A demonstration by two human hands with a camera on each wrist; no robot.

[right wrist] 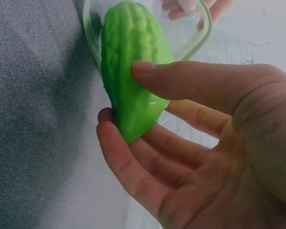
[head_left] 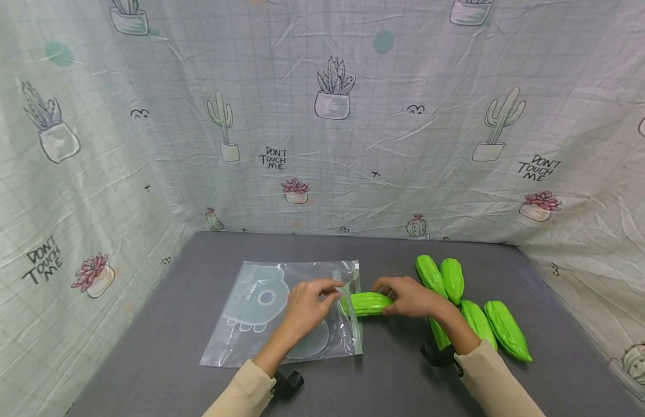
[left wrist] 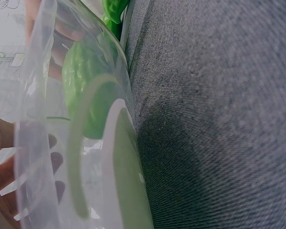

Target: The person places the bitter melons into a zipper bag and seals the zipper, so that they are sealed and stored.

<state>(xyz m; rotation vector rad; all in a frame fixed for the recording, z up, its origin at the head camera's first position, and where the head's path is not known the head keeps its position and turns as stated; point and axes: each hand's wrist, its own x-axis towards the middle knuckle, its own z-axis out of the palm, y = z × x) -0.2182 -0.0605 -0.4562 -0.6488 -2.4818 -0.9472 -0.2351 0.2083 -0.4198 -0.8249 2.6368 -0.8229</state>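
Observation:
A clear zip bag (head_left: 225, 347) with a pale blue cartoon print lies flat, its mouth toward the right. At that mouth my left hand (head_left: 305, 306) pinches the upper layer and lifts it, so the opening gapes. My right hand (head_left: 413, 296) grips a bright green bitter melon (head_left: 368, 303) by its near end, thumb on top and fingers beneath. The melon's front end is inside the bag's mouth; in the left wrist view the green melon (left wrist: 86, 86) shows through the film. In the right wrist view the bag's pale green rim (right wrist: 202, 43) curves round the melon's far end.
Several more bitter melons (head_left: 507, 330) lie to the right on the dark grey table (head_left: 160, 313), some under my right forearm. A hanging cloth (head_left: 379, 145) printed with cacti surrounds the table's back and sides.

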